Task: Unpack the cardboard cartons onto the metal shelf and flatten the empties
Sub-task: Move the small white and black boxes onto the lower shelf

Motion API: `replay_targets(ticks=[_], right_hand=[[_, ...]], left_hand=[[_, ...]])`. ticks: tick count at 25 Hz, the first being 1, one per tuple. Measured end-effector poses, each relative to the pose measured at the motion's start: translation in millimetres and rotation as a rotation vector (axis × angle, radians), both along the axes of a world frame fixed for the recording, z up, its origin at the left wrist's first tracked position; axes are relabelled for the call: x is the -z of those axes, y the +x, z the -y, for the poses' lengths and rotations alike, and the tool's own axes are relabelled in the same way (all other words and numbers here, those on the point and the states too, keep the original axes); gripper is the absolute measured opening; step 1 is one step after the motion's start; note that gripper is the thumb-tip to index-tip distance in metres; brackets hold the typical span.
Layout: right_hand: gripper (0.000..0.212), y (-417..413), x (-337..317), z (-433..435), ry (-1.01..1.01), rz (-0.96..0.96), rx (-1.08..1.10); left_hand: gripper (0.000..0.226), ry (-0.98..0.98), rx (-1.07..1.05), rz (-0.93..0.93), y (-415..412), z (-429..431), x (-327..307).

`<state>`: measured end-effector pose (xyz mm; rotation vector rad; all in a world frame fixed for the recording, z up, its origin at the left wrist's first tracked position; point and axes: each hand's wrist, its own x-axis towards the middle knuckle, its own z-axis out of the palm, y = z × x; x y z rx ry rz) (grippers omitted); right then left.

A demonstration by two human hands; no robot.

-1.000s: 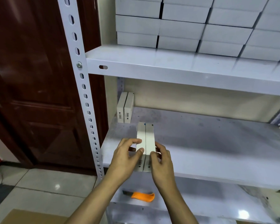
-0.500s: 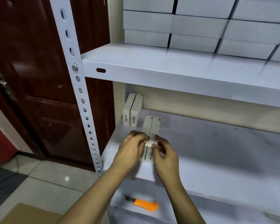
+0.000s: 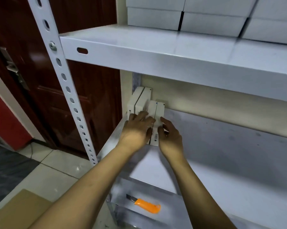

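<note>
White card: two slim boxes (image 3: 156, 113) stand on edge, side by side, on the middle shelf (image 3: 230, 162) near its left back corner, with their barcoded ends toward the camera. The left hand (image 3: 137, 130) presses spread, fairly straight fingers over their left side and top. The right hand (image 3: 171, 139) clasps the right-hand box, thumb on top and fingers curled against its right side. Just behind and to the left, another pair of boxes (image 3: 140, 100) stands in the corner against the back wall; I cannot tell whether the held pair touches them. To the right, the shelf's grey surface runs open to the picture's edge. The upper shelf (image 3: 172, 53) overhangs, loaded with stacked boxes (image 3: 156, 19). A holed post (image 3: 63, 80) bounds the left front edge. Below, an orange knife (image 3: 146, 207) lies on the lower shelf (image 3: 172, 201), and brown cardboard (image 3: 22, 210) lies on the tiled floor.
</note>
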<state>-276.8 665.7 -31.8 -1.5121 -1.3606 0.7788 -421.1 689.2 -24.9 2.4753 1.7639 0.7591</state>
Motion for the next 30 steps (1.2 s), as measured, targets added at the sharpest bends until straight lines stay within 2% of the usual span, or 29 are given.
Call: replay_targets(ticks=[4, 8, 12, 19, 30], right_hand=[[0.036, -3, 3, -20, 0.024, -0.068, 0.044], [0.031, -8, 1, -36, 0.071, -0.119, 0.092], [0.026, -3, 2, -50, 0.116, -0.031, 0.087], [0.035, -4, 6, -62, 0.113, 0.108, 0.082], [0.048, 2, 2, -68, -0.006, 0.154, -0.056]], left_hand=[[0.037, 0.010, -0.043, -0.158, 6, -13, -11], [0.037, 0.030, -0.074, -0.211, 10, -28, -17], [0.038, 0.048, -0.065, -0.180, 10, -38, -15], [0.052, 0.048, -0.080, -0.199, 11, -49, -5], [0.075, -0.062, -0.084, -0.293, 9, -64, -1]])
